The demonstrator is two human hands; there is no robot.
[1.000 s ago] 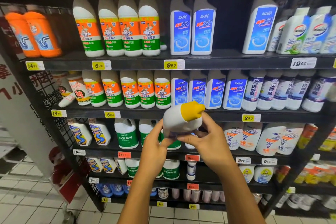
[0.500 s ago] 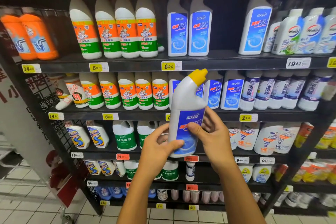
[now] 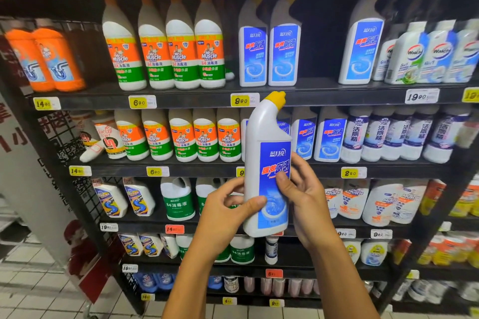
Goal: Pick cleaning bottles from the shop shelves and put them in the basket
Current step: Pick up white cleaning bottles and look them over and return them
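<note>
A white plastic toilet-cleaner bottle with a blue label and yellow cap [image 3: 267, 171] stands upright before the black shop shelves [image 3: 311, 97], left hand [image 3: 223, 215] and right hand [image 3: 303, 197] gripping its lower half from either side; no basket visible.

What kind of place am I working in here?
Most likely a supermarket cleaning aisle: a dark shelf rack with rows of identical bottles, price tags on the edges, and both hands holding a white bottle.

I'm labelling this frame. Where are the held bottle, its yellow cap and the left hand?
held bottle [image 3: 272, 189]: head view, on its blue label.
yellow cap [image 3: 276, 98]: head view, cap's middle.
left hand [image 3: 223, 217]: head view, back of the hand.
</note>
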